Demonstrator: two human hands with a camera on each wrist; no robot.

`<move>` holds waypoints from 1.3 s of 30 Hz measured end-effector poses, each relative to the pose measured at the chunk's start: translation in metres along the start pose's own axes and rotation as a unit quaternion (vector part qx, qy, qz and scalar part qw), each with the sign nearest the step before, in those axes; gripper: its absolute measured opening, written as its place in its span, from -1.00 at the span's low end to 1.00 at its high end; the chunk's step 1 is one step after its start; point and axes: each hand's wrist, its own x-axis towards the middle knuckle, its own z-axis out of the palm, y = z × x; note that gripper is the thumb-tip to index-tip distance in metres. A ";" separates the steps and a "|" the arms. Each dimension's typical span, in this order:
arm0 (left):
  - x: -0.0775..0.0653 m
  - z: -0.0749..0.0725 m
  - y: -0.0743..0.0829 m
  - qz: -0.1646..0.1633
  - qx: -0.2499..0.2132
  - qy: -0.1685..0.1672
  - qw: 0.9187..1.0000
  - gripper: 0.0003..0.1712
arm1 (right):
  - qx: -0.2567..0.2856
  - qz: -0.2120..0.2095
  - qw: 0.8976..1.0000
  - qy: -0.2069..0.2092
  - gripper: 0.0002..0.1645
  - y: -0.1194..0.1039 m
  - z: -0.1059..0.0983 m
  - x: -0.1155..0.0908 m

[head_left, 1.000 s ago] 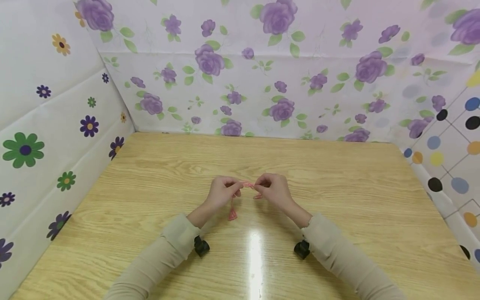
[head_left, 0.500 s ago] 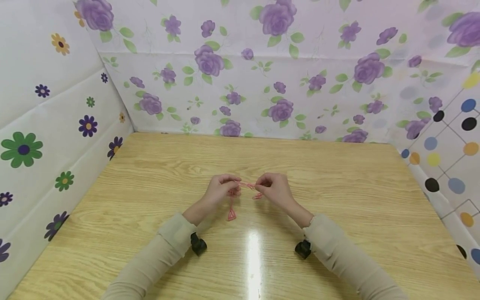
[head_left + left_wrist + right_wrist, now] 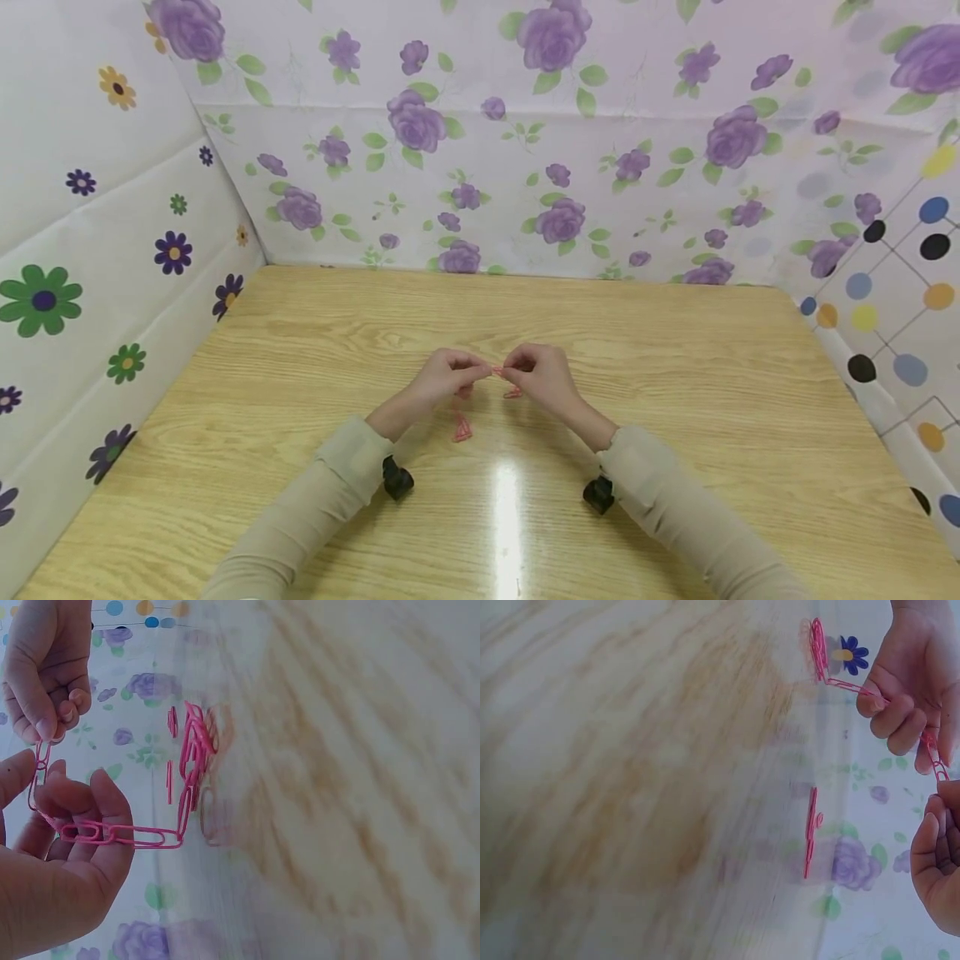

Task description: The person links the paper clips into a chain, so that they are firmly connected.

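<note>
A chain of pink paper clips [image 3: 150,836] runs across the curled fingers of my left hand [image 3: 442,377], which pinches it between thumb and finger. From that hand the chain's tail [image 3: 462,429] hangs down and gathers on the table. My right hand [image 3: 543,375] pinches a paper clip [image 3: 43,754] at the chain's upper end, its fingertips very near those of the left. Under the right hand lie several loose pink paper clips [image 3: 810,832], partly covered by it in the head view.
The wooden table [image 3: 660,358] carries a glossy light streak near its front. Floral sheeting [image 3: 487,167] stands behind it, with patterned sheets at both sides. Black wrist cameras [image 3: 397,479] hang under both cuffs.
My hands first drew slightly apart, showing more chain between them. Now the left hand has come back right, and the fingertips nearly meet. The chain's tail stays at the table beneath the left hand.
</note>
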 end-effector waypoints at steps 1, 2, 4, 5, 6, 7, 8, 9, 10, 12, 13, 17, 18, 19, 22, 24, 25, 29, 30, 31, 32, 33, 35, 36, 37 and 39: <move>0.000 0.000 0.000 0.002 -0.001 0.000 1.000 -0.67 | -0.003 0.001 1.000 0.000 -0.94 0.000 0.000 0.001; 0.001 0.000 0.000 0.006 -0.003 -0.001 1.000 -0.67 | -0.003 0.003 1.000 -0.001 -0.94 0.000 0.000 0.001; 0.001 0.000 0.000 0.022 -0.003 -0.003 1.000 -0.68 | -0.001 0.006 1.000 -0.004 -0.94 0.001 0.000 0.003; 0.001 0.000 0.000 0.031 0.000 -0.001 1.000 -0.69 | 0.002 0.009 1.000 -0.007 -0.94 0.002 0.000 0.003; 0.002 0.000 0.000 0.041 0.004 0.000 0.999 -0.69 | 0.007 0.012 1.000 -0.011 -0.94 0.002 0.000 0.004; 0.002 0.000 -0.001 0.048 0.007 0.001 0.999 -0.69 | 0.010 0.014 1.000 -0.016 -0.95 0.003 -0.001 0.004; 0.002 0.000 -0.002 0.057 0.011 0.003 0.998 -0.70 | 0.012 0.016 1.000 -0.023 -0.95 0.004 -0.002 0.005; 0.003 -0.001 -0.002 0.066 0.016 0.006 0.998 -0.71 | 0.010 0.016 0.999 -0.031 -0.96 0.005 -0.004 0.005; 0.003 -0.001 -0.003 0.074 0.022 0.010 0.997 -0.72 | 0.003 0.015 0.999 -0.038 -0.96 0.007 -0.005 0.005; 0.004 -0.003 -0.004 0.086 0.030 0.018 0.996 -0.73 | -0.015 0.014 0.998 -0.056 -0.94 0.011 -0.009 0.007; 0.004 -0.003 -0.004 0.090 0.034 0.021 0.995 -0.73 | -0.030 0.011 0.997 -0.066 -0.92 0.014 -0.011 0.007; 0.005 -0.006 -0.005 0.096 0.033 0.029 0.994 -0.74 | -0.081 0.019 0.991 -0.109 -0.88 0.026 -0.020 0.012; 0.005 -0.007 -0.004 0.094 0.029 0.029 0.995 -0.74 | -0.092 0.025 0.988 -0.121 -0.88 0.030 -0.022 0.013; 0.005 -0.007 -0.004 0.092 0.027 0.029 0.995 -0.73 | -0.103 0.033 0.985 -0.133 -0.87 0.033 -0.024 0.014; 0.007 -0.009 -0.003 0.082 0.014 0.024 0.996 -0.72 | -0.123 0.059 0.977 -0.162 -0.87 0.042 -0.028 0.017; 0.008 -0.009 -0.001 0.078 0.011 0.020 0.997 -0.71 | -0.133 0.069 0.973 -0.175 -0.88 0.046 -0.029 0.018; 0.008 -0.010 0.000 0.072 0.010 0.018 0.997 -0.71 | -0.136 0.073 0.971 -0.181 -0.87 0.047 -0.030 0.019; 0.012 -0.011 0.001 0.052 0.020 0.012 0.998 -0.71 | -0.150 0.074 0.965 -0.201 -0.91 0.048 -0.030 0.022; 0.013 -0.011 0.001 0.044 0.024 0.010 0.999 -0.72 | -0.154 0.072 0.964 -0.207 -0.93 0.047 -0.030 0.022; 0.014 -0.012 0.001 0.038 0.024 0.008 0.999 -0.72 | -0.160 0.067 0.962 -0.211 -0.95 0.047 -0.030 0.023; 0.015 -0.012 0.002 0.033 0.027 0.004 0.999 -0.73 | -0.166 0.063 0.960 -0.216 -0.97 0.046 -0.029 0.023; 0.016 -0.013 0.002 0.028 0.028 -0.001 0.999 -0.74 | -0.171 0.058 0.959 -0.220 -0.96 0.045 -0.029 0.024; 0.016 -0.014 0.004 0.013 0.027 -0.010 1.000 -0.74 | -0.184 0.045 0.955 -0.228 -0.93 0.044 -0.028 0.024; 0.017 -0.014 0.005 0.005 0.026 -0.015 1.000 -0.74 | -0.188 0.041 0.954 -0.232 -0.92 0.044 -0.028 0.024; 0.017 -0.015 0.005 -0.002 0.023 -0.019 1.000 -0.74 | -0.193 0.035 0.952 -0.235 -0.91 0.044 -0.028 0.024; 0.018 -0.016 0.005 -0.013 0.017 -0.026 0.999 -0.73 | -0.195 0.030 0.950 -0.242 -0.90 0.043 -0.028 0.023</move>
